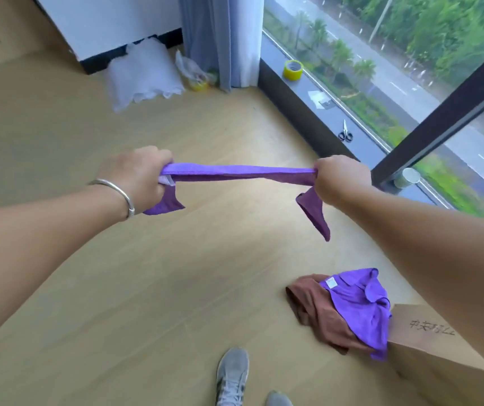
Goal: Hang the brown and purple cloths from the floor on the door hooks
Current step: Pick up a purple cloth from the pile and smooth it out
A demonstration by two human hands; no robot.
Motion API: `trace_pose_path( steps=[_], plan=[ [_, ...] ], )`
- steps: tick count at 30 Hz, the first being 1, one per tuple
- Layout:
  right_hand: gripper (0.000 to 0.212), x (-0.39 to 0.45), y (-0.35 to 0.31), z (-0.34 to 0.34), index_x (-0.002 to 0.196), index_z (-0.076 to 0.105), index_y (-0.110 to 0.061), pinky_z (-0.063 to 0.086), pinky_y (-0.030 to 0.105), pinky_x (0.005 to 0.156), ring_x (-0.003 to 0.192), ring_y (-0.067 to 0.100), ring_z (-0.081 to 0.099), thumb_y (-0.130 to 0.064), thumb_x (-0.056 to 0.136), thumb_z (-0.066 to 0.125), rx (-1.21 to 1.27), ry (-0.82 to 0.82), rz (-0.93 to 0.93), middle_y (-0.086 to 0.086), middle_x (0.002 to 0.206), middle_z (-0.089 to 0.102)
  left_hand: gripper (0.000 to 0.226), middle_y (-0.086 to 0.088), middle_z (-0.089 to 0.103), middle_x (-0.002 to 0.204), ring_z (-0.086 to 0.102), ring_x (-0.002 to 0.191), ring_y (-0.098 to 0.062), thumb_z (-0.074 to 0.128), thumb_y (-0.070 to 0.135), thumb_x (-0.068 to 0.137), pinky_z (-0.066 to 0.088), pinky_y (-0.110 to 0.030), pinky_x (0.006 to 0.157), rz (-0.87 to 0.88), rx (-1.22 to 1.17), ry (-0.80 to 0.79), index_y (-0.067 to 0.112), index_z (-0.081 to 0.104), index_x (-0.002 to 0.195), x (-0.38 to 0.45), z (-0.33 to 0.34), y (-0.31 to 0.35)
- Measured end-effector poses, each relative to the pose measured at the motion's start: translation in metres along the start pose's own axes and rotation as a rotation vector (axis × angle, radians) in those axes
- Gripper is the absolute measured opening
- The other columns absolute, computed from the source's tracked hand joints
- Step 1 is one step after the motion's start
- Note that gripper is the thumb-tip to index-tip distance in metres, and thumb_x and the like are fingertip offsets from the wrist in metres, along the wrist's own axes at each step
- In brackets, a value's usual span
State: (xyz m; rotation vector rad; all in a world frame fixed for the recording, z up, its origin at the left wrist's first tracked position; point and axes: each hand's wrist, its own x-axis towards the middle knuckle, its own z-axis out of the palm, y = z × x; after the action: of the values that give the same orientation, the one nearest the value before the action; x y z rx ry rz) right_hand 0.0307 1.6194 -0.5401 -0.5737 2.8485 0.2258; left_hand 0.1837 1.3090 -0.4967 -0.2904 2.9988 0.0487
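Note:
A purple cloth (234, 172) is stretched taut between my two hands, above the wooden floor. My left hand (138, 174) grips its left end, with a corner hanging below the fist. My right hand (341, 178) grips the right end, and a longer corner dangles under it. On the floor at the lower right lies a brown cloth (316, 315) with a second purple cloth (360, 306) crumpled on top of it. No door or hooks are in view.
A cardboard box (428, 347) stands at the lower right against the cloth pile. A window sill (308, 83) on the right holds yellow tape (292, 69) and scissors (345, 131). White plastic bag (144, 73) and curtain (220, 39) sit in the far corner. My shoe (232, 376) is below.

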Motion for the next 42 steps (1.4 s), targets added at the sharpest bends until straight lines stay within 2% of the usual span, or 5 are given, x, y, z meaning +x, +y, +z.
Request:
trace_pose_path(
  steps=[5,10,18,30,42],
  plan=[
    [0.014,-0.030,-0.067,0.036,0.072,0.052,-0.017,0.028,0.022,0.046,0.056,0.016,0.048,-0.005,0.074,0.047,-0.135,-0.171,-0.093,-0.001,0.072,0.053,0.018,0.003,0.052,0.082,0.058,0.082,-0.030,0.055,0.025,0.087,0.036,-0.032,0.058,-0.015,-0.027,-0.168,0.022,0.041,0.077,-0.106,0.037,0.029],
    [0.012,-0.092,-0.122,0.087,0.070,0.045,-0.017,0.028,0.024,0.051,0.061,0.017,0.047,-0.009,0.078,0.042,-0.147,-0.255,-0.291,-0.002,0.076,0.050,0.040,0.000,0.063,0.117,0.059,0.109,-0.027,0.057,0.038,0.086,0.048,-0.037,0.083,-0.032,-0.306,-0.483,0.024,0.049,0.123,-0.216,0.125,0.116],
    [0.041,-0.189,-0.160,0.176,0.129,0.047,-0.021,0.038,0.037,0.087,0.114,0.026,0.049,-0.021,0.087,0.050,-0.142,-0.332,-0.539,0.007,0.124,0.051,0.044,0.000,0.053,0.132,0.054,0.120,-0.025,0.054,0.031,0.088,0.046,-0.036,0.095,-0.200,-0.155,-0.754,0.026,0.047,0.131,-0.319,0.218,0.062],
    [0.083,-0.289,-0.227,0.290,0.149,0.015,-0.019,0.028,0.039,0.110,0.138,0.024,0.027,-0.035,0.082,0.060,-0.173,-0.438,-0.455,0.006,0.149,0.028,0.055,0.004,0.051,0.126,0.046,0.121,-0.020,0.058,0.021,0.081,0.034,-0.033,0.097,-0.060,-0.072,-0.534,0.027,0.039,0.133,-0.387,0.315,-0.024],
    [0.089,-0.274,-0.235,0.447,0.150,0.010,-0.017,0.023,0.042,0.114,0.142,0.024,0.018,-0.037,0.081,0.063,-0.206,-0.447,-0.419,0.009,0.153,0.019,0.052,0.000,0.049,0.128,0.045,0.123,-0.022,0.057,0.018,0.084,0.032,-0.036,0.106,0.214,0.012,-0.441,0.020,0.041,0.133,-0.322,0.474,-0.018]
  ],
)
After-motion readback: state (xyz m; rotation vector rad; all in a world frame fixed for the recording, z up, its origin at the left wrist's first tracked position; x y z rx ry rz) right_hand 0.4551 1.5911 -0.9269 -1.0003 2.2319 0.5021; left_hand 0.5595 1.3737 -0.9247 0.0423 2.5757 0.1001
